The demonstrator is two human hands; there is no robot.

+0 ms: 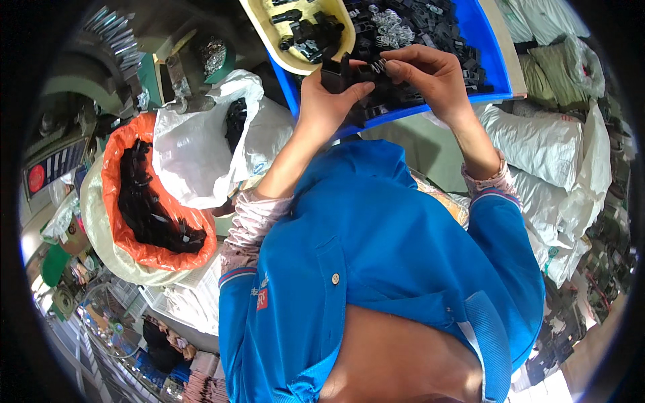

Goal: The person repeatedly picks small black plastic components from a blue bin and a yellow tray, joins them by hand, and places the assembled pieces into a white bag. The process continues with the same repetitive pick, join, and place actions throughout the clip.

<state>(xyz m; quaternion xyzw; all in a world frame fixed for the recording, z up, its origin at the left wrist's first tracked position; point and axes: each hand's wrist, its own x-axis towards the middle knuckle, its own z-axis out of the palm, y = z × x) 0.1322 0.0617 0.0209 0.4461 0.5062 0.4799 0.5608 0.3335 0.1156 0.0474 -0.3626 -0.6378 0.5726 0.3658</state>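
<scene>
My left hand (329, 101) is closed around a black plastic part (334, 75), held up over the near edge of a blue tray (494, 54). Between thumb and fingertips, my right hand (433, 79) pinches a small metal coil spring (378, 66). The spring sits right beside the black part; whether they touch I cannot tell. Beyond my hands, a pile of loose silvery springs (393, 30) lies among many black plastic pieces (430, 37) in the tray. A yellow bin (258, 23) with more black parts rests over the tray's left side.
At the left stands an orange bag (124, 232) full of black parts. A white plastic bag (195, 161) with black pieces is between it and the tray. White sacks (537, 144) are stacked at the right. A green container (222, 64) of small metal pieces stands far left.
</scene>
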